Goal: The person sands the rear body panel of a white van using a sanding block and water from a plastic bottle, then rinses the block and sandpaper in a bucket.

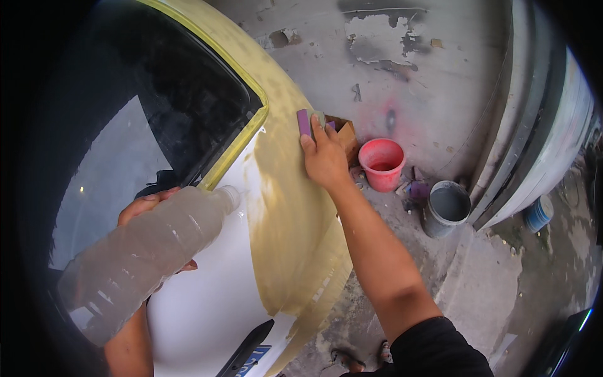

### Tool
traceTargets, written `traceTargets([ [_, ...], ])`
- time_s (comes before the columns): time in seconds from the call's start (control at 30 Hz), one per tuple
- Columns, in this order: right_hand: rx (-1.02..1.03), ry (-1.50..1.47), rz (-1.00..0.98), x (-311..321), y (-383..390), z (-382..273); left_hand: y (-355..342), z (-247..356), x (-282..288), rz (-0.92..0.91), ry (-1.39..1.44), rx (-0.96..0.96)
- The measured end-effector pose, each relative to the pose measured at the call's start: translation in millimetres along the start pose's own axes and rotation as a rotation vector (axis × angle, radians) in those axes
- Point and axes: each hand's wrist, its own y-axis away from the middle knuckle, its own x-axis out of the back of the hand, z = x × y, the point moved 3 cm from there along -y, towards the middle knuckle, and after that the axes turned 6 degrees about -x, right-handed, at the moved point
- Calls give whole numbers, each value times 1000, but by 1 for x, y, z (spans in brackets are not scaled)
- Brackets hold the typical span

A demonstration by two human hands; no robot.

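My left hand (pixel 139 207) is wrapped round a large clear plastic bottle (pixel 151 245) of cloudy liquid, which hides most of the fingers. The bottle is tilted, its white cap (pixel 232 198) pointing at the car's rear corner. On the yellowish, patchily sanded car body (pixel 286 239), my right hand (pixel 328 160) presses a sanding block (pixel 304 123) with a purple face and a grey part under the fingers. Wet streaks run down the panel between the cap and the sanded area. White paint (pixel 207 295) shows nearer to me.
Left lies the dark rear window (pixel 182 81) with its yellow frame. Beyond the car are a cardboard box (pixel 347 139), a red bucket (pixel 383 164), a grey bucket of water (pixel 448 204) and a blue can (pixel 538 213). A curved pale panel (pixel 534 144) stands at right.
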Motion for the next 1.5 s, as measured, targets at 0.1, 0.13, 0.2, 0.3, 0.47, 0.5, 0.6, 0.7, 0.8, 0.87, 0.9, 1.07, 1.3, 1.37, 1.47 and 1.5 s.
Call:
traceTargets([
  [0.1,35,41,-56,0,67,-11,2,-15,-1,99,119,-242],
  [0.13,54,49,-100,2,105,-19,3,-15,3,106,114,-248],
  [0.2,131,-61,-100,16,154,-33,1,-16,1,92,119,-161],
  [0.3,88,12,-51,10,102,-16,-1,-12,2,92,144,37],
  [0.47,0,-21,-9,-11,0,30,-2,-5,4,271,485,524],
  [0.5,-3,-3,-11,-9,0,35,-4,-7,2,254,515,571],
  [0.6,57,53,-99,-2,107,7,2,-16,5,197,540,720],
  [0.7,67,-96,-116,10,147,-5,-2,-8,6,221,708,886],
  [0.8,4,-27,14,0,54,26,-3,-8,6,251,638,830],
  [0.87,-172,-122,-125,-9,-13,51,-4,-5,6,259,566,793],
  [0.9,-144,-108,-106,-16,-10,51,-4,0,6,276,506,800],
  [1.07,73,38,-56,0,107,10,-6,-5,3,115,55,262],
  [1.3,-55,-88,-58,-4,16,44,-18,25,-21,553,327,915],
  [1.37,-145,-110,-124,-15,-8,59,-17,20,-16,535,333,888],
  [1.47,-67,-57,-74,-16,20,49,-16,11,-13,503,353,860],
  [1.5,-1,-42,-85,-10,55,32,-15,9,-13,499,359,858],
])
